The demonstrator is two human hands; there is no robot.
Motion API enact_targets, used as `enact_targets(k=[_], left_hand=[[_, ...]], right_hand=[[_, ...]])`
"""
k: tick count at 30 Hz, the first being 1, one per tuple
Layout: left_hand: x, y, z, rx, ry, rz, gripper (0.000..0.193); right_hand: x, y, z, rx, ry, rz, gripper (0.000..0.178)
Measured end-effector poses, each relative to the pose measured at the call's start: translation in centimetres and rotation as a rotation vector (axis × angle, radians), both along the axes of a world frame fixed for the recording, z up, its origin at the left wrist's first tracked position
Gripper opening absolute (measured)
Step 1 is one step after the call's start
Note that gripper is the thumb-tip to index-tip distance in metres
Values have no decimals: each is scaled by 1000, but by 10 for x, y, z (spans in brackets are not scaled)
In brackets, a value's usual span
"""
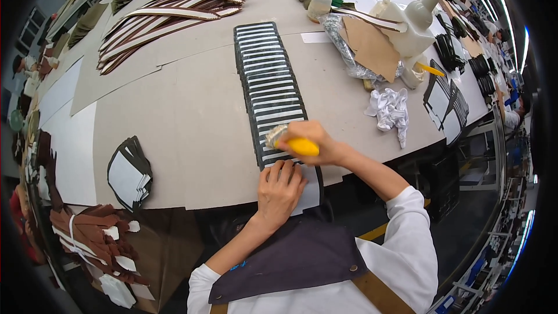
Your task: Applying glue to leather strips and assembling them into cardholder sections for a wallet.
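Observation:
My right hand [314, 139] grips a brush by its yellow handle [304, 146]. The pale bristles [275, 136] are over the near part of a long row of overlapping dark pieces [269, 75], each showing a white strip. Whether the bristles touch the pieces, I cannot tell. My left hand [279, 192] rests with its fingers laid on the near end of that row, just below the brush. Under and beside those fingers shows the wider pale face of the nearest piece [311, 189], reaching the table's front edge.
A fanned stack of dark-edged white pieces [129, 171] lies left. Long brown-and-white strips [174, 11] are heaped at the far left. On the right are a crumpled white cloth [389, 110], brown card [372, 49], a large white bottle [410, 29] and a smaller glue bottle [319, 4].

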State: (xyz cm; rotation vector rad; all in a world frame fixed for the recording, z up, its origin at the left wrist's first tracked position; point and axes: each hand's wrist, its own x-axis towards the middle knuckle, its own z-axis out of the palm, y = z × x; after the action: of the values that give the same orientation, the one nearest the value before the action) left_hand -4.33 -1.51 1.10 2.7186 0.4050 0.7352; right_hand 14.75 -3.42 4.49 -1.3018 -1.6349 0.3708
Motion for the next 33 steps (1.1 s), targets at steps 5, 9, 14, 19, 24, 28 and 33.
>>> enact_targets(k=[5,9,14,19,24,28,33], left_hand=[[-1,3,0,-5,-10,-8,36],[0,-2,0,-11,-8,10,35],[-1,3,2,-88,-41,11,37],[16,25,16,-30,-129,77,34],[28,39,0,-63,-25,0,28],[28,39,0,-46,-53,5,28],[26,38,-3,-57,-47,18,28]], right_hand=[[22,26,-3,92,-61,-158,12],[5,15,-26,89,90,4,11],[65,36,-12,-12,119,-425,8],[44,-24,13,-102,146,-300,8],[38,-27,-2,-156,114,-118,9],[76,22,-18,-98,166,-334,8],[32,9,10,-62,-22,76,10]])
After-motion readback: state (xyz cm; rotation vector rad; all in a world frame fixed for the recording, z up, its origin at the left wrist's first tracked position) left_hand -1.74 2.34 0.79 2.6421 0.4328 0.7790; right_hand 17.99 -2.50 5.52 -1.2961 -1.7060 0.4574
